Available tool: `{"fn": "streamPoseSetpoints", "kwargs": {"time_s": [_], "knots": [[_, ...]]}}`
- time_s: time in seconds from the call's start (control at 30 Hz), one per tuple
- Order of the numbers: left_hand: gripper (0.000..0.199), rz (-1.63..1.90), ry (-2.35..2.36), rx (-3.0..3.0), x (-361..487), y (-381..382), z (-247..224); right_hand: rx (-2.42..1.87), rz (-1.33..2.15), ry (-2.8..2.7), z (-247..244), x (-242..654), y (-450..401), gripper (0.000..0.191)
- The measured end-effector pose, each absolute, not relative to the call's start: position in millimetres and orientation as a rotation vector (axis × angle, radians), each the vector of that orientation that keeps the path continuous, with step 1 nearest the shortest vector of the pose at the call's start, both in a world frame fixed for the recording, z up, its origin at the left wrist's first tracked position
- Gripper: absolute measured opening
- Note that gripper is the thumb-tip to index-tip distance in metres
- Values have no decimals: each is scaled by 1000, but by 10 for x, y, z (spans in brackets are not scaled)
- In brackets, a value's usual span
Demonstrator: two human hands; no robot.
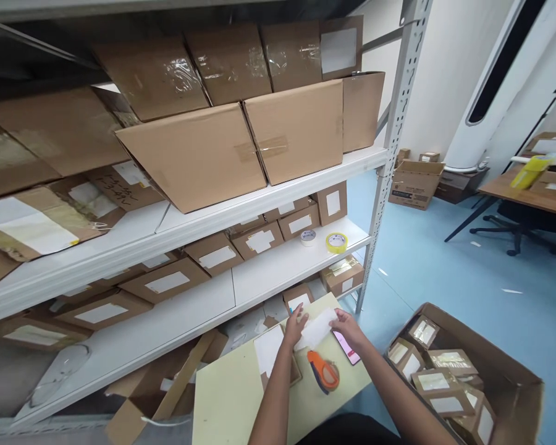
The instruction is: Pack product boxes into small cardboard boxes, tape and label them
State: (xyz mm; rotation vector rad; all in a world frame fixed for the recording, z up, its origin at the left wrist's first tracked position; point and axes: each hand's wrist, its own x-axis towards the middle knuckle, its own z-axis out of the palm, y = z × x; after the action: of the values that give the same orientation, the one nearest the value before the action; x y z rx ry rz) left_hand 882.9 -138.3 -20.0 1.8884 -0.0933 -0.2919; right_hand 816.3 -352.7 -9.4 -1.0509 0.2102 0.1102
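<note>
Worktable (227,395) with a shelving unit (315,172) beyond it and a large open carton (514,377) to its right.
Over the table, a paper sheet (317,330) spans from left hand (295,327) to right hand (346,327); a phone (349,350) lies below the right. Nearer the viewer is a tape dispenser (323,372). Two tape rolls (336,242) sit on a shelf, boxes (299,222) behind them. Parcels (445,383) lie inside the carton; farther right stands a desk (505,188).

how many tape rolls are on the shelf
2: a white roll and, right of it, a yellow roll, near the right end of the shelf. Others may be hidden.
</note>
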Motion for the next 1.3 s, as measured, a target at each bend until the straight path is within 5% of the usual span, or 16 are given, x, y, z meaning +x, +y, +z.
{"fn": "streamPoseSetpoints", "kwargs": {"time_s": [0.13, 0.33, 0.53, 1.3], "knots": [[66, -453, -153, 1707, 8366, -1072, 28, -1206, 187, 66, 146, 8119, -3363, 20], [54, -333, 16, 1808, 7793, -896, 258, -1256, 183, -82, 508, 8183, -2948, 49], [59, -8, 259, 1481, 7642, -784, 488, -1279, 247, -12, 567, 8009, -2712, 33], [53, -8, 210, 1513, 7391, -829, 943, -1241, 252, -78, 738, 7583, -2892, 26]]}}
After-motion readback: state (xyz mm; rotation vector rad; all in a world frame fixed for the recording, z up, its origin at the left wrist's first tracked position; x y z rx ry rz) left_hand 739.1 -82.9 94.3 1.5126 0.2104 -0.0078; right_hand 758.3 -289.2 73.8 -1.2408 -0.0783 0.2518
